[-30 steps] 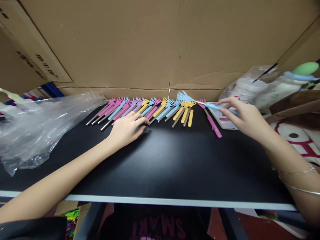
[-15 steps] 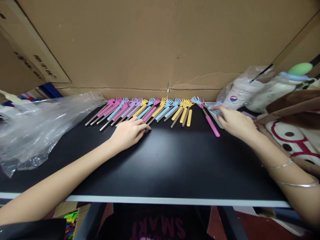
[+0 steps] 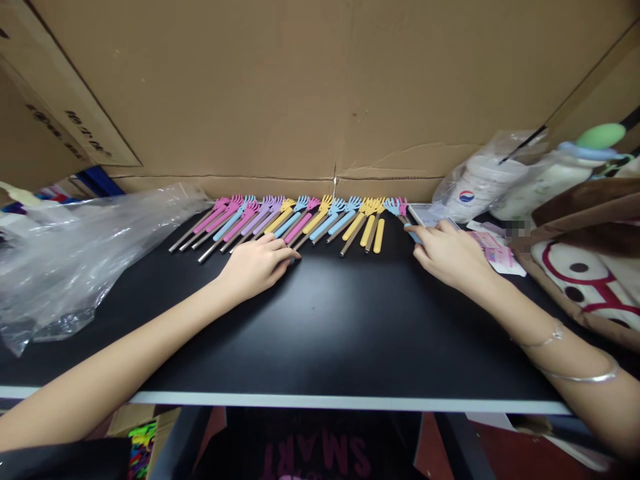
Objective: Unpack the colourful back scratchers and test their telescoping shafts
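A row of telescopic back scratchers [image 3: 295,223] with hand-shaped heads in pink, blue, purple and yellow lies along the back of the black table [image 3: 320,333]. Heads point at the cardboard; metal rods angle toward me. My left hand [image 3: 257,263] lies on the table at the rods' near ends, loosely bent, its index finger reaching beside a rod tip. At the row's right end my right hand [image 3: 450,257] has its fingertips closed on the blue handle of a back scratcher [image 3: 391,207]. A pink head [image 3: 403,207] sits right beside it; its handle is hidden by my hand.
A crumpled clear plastic bag [image 3: 100,247] covers the left side. At right stand a white Pepsi cup [image 3: 480,190] in plastic, a bottle with a green top [image 3: 545,180] and a brown plush bag [image 3: 590,267]. Cardboard [image 3: 300,93] walls off the back.
My right hand has moved left and slightly down, bringing the blue and pink scratchers closer against the row. A pink card and a pale flat box have come into view. My left hand stays put.
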The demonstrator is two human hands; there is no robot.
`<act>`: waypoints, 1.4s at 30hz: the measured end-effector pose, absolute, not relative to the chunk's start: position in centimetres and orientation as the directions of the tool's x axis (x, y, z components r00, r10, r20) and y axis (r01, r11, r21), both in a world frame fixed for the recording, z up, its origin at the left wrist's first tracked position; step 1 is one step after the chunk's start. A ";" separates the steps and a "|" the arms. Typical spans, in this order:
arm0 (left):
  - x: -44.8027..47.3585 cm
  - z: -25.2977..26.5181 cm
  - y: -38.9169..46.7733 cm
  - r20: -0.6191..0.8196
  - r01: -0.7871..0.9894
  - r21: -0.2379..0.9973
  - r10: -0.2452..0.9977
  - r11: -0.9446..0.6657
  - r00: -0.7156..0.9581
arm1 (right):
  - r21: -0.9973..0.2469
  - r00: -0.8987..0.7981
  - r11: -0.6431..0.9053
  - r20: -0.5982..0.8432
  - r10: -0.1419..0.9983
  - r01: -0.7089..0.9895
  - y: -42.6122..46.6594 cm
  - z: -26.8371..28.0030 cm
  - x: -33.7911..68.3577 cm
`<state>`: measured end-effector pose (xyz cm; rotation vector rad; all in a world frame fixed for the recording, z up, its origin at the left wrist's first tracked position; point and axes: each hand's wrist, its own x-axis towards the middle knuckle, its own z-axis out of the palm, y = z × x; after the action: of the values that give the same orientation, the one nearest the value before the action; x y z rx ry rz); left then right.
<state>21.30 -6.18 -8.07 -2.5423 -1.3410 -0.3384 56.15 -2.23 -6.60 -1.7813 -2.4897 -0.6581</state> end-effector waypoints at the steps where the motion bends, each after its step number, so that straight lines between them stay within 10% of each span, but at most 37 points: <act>1: 21.3 -8.1 -6.2 0.311 0.829 -0.112 0.773 -0.548 0.553 | 0.333 -0.353 0.261 0.255 0.900 0.906 -2.3 -6.6 56.0; 42: 20.9 -8.4 -6.0 0.317 0.813 -0.150 0.752 -0.562 0.578 | 0.396 -0.424 0.305 0.260 0.868 0.866 -1.8 -8.3 55.9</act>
<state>20.94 -5.96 -8.42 -2.5323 -1.2883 -0.3149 55.93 -1.76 -8.30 -1.6872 -2.5398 -0.7672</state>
